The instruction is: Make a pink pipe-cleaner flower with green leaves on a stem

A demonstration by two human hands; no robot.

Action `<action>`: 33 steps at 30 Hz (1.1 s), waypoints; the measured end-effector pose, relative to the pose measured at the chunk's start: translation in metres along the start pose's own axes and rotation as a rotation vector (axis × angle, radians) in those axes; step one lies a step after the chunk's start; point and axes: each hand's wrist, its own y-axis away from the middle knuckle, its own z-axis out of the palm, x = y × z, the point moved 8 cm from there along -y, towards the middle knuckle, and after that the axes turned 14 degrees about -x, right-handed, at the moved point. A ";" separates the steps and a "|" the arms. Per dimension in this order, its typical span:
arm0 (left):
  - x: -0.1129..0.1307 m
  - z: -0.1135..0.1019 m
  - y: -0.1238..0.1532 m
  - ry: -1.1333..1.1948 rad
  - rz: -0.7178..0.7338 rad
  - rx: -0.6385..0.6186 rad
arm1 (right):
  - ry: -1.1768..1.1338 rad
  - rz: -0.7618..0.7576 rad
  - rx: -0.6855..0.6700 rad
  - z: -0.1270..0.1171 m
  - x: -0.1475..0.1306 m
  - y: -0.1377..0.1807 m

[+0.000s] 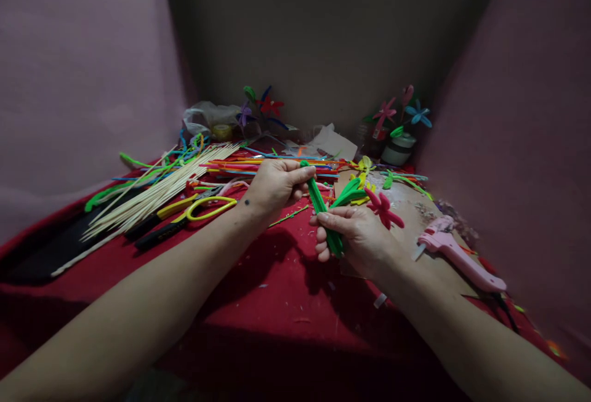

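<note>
A bundle of green pipe cleaners (317, 197) is stretched between my two hands above the red cloth. My left hand (279, 181) pinches its upper end between thumb and fingers. Lower down, my right hand (353, 229) is closed around the same bundle, whose bottom end sticks out below the fingers. Just behind the right hand, more green pipe cleaner loops (348, 192) fan out; whether they join the held bundle I cannot tell. A dark pink pipe cleaner flower (384, 208) shows right beside my right hand.
Wooden sticks (157, 189), yellow-handled scissors (210, 210) and pliers (178, 206) lie to the left. Coloured pipe cleaners (231, 167) spread behind my hands. A pink glue gun (462, 257) rests on cardboard at right. Finished flowers (418, 114) stand in jars at the back.
</note>
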 end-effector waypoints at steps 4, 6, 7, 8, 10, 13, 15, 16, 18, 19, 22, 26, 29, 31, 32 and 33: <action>-0.004 0.004 -0.002 0.146 -0.012 -0.094 | 0.028 0.002 0.040 -0.004 -0.003 0.001; -0.012 0.016 -0.002 0.194 -0.078 -0.242 | 0.032 -0.002 0.054 -0.006 -0.006 0.002; -0.017 0.023 -0.002 0.193 -0.118 -0.307 | 0.034 -0.009 0.056 -0.007 -0.008 0.002; -0.022 0.028 -0.001 0.180 -0.154 -0.354 | 0.036 -0.019 0.057 -0.008 -0.009 0.001; -0.029 0.031 -0.002 0.145 -0.189 -0.364 | 0.038 -0.045 0.046 -0.009 -0.010 0.000; -0.034 0.023 -0.004 0.142 -0.178 -0.257 | 0.035 -0.064 0.028 -0.009 -0.007 -0.001; -0.034 0.016 -0.006 0.156 -0.164 -0.180 | 0.040 -0.060 0.025 -0.009 -0.004 -0.002; -0.033 0.013 -0.006 0.156 -0.156 -0.154 | 0.045 -0.052 0.029 -0.010 -0.002 -0.002; -0.032 0.009 -0.006 0.152 -0.144 -0.126 | 0.055 -0.038 0.041 -0.010 0.001 -0.001; -0.031 0.008 -0.007 0.154 -0.144 -0.125 | 0.057 -0.033 0.051 -0.011 0.002 -0.001; -0.030 0.007 -0.008 0.211 -0.127 -0.151 | 0.063 -0.023 0.064 -0.012 0.003 -0.001; -0.018 -0.006 -0.015 0.272 -0.024 -0.167 | 0.073 0.020 0.050 -0.012 0.007 -0.002; -0.010 -0.022 -0.019 0.244 0.031 -0.112 | 0.087 0.033 0.056 -0.013 0.008 -0.002; -0.007 -0.031 -0.020 0.211 0.044 -0.058 | 0.108 0.037 0.066 -0.013 0.008 -0.002; -0.006 -0.034 -0.019 0.191 0.043 -0.028 | 0.117 0.037 0.070 -0.013 0.008 -0.002; -0.005 -0.037 -0.018 0.167 0.038 0.003 | 0.124 0.035 0.072 -0.013 0.008 -0.002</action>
